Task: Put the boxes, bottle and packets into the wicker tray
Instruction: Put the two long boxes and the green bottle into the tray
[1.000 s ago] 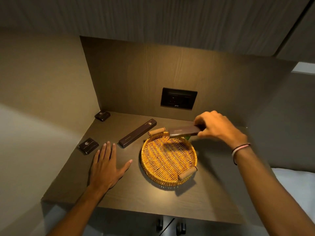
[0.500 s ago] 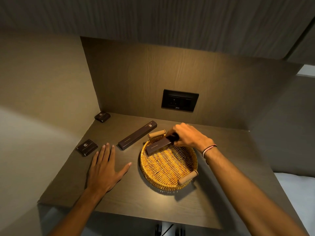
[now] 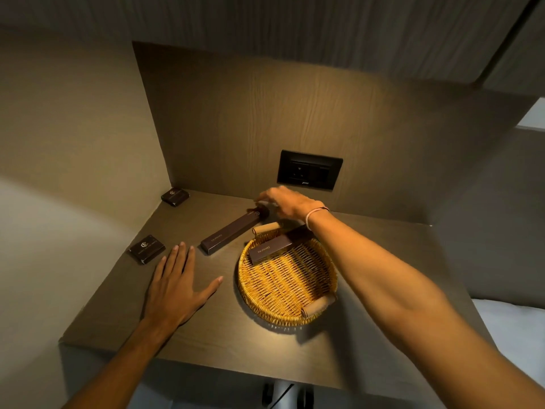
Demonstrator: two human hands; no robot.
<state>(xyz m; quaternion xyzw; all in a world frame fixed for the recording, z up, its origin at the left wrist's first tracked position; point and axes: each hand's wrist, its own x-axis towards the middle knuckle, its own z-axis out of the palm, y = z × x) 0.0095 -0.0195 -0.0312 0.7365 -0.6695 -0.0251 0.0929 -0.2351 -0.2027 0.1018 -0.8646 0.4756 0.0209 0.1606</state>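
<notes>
We see the surface, then the wicker tray at centre holding one long box (far rim). Our left hand lies flat, fingers apart; right hand fingers loosely spread over a second long box. Two small packets sit left.

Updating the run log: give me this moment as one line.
in wicker tray: one long box | right hand: open, reaching second long box | left hand: flat on shelf | small packets: on shelf

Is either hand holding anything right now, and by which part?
The left hand holds nothing. The right hand reaches the long box's far end; whether it grips is unclear.
</notes>
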